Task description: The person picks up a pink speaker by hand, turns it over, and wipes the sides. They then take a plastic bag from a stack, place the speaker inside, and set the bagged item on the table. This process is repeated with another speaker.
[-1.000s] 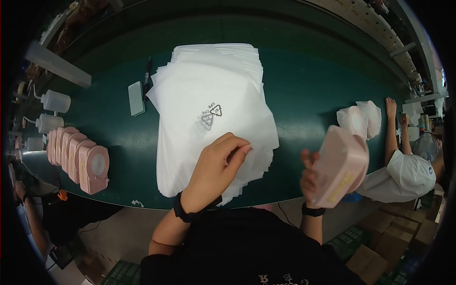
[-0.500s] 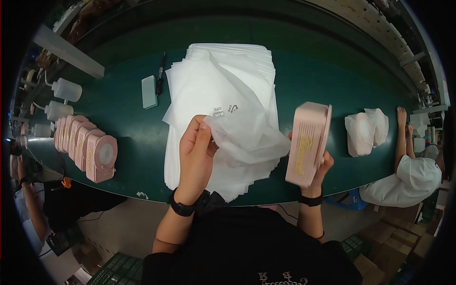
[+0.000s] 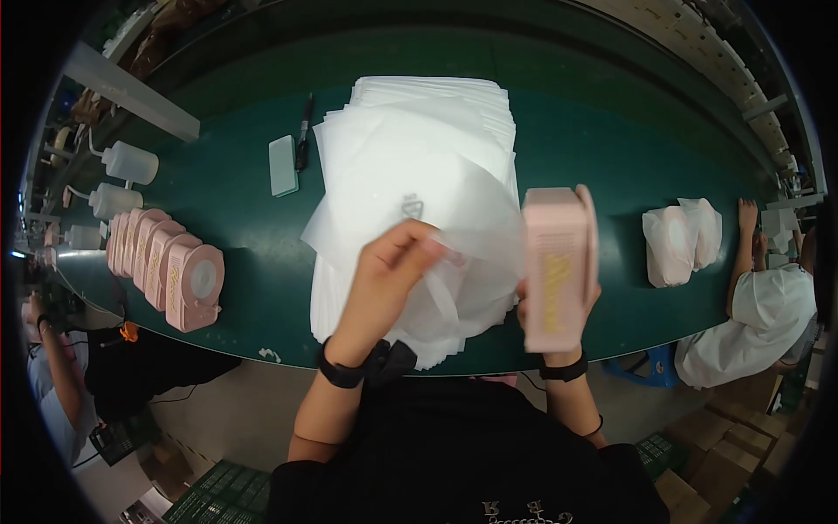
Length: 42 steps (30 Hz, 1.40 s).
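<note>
Translucent white bags at the right of the table each hold a pink case. The left hand, bent over the bag stack, pinches a loose bag between thumb and fingers; the right hand, raised beside the stack, clasps an unbagged pink case (its fingers mostly hidden).

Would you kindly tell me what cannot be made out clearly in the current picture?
In the head view:
Right hand: mostly hidden behind the pink case it holds.
Gold lettering on that case: blurred.
White film: partly hidden beneath the left hand.
Row of pink cases: rear ones largely covered by nearer ones.
Co-worker at left: cut off by the dark fisheye rim.
</note>
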{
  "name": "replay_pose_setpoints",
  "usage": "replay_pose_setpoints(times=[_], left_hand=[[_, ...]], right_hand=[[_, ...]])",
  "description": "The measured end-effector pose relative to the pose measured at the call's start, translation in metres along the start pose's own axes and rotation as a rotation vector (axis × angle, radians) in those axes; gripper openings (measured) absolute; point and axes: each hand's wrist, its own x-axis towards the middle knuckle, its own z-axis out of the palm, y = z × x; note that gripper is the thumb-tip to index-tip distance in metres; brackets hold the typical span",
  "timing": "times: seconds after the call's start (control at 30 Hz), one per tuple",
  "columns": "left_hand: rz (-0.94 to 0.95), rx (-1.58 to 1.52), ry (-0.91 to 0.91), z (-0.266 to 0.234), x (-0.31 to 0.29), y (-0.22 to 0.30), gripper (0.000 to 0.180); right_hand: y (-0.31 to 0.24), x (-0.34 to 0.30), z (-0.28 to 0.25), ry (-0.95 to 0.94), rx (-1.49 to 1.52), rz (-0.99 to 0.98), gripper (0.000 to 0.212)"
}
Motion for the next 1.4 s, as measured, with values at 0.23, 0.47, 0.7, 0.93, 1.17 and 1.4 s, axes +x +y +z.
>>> replay_pose_setpoints(times=[0.23,0.47,0.7,0.93,1.17,1.4], left_hand=[[-0.416,-1.118,0.227,-0.008,-0.002,-0.002,0.031],[-0.195,-0.542,0.245,-0.007,0.000,0.001,0.025],[-0.124,-0.286,0.183,0.017,-0.017,0.021,0.021],[0.311,0.336,0.343,0.013,-0.020,0.014,0.022],[0.340,0.565,-0.019,0.011,-0.020,0.024,0.025],[0.534,0.502,-0.012,0.032,-0.030,0.024,0.029]], right_hand=[[-0.003,0.001,0.023,0.385,-0.324,-0.327,0.062],[-0.022,-0.043,0.035,0.034,-0.371,-0.062,0.056],[0.004,0.006,0.054,0.335,-0.471,0.009,0.052],[0.010,0.012,0.059,0.221,-1.120,-0.263,0.054],[-0.002,0.006,0.072,-0.055,-1.523,-0.054,0.066],[0.026,0.020,0.064,0.470,-0.490,-0.254,0.070]])
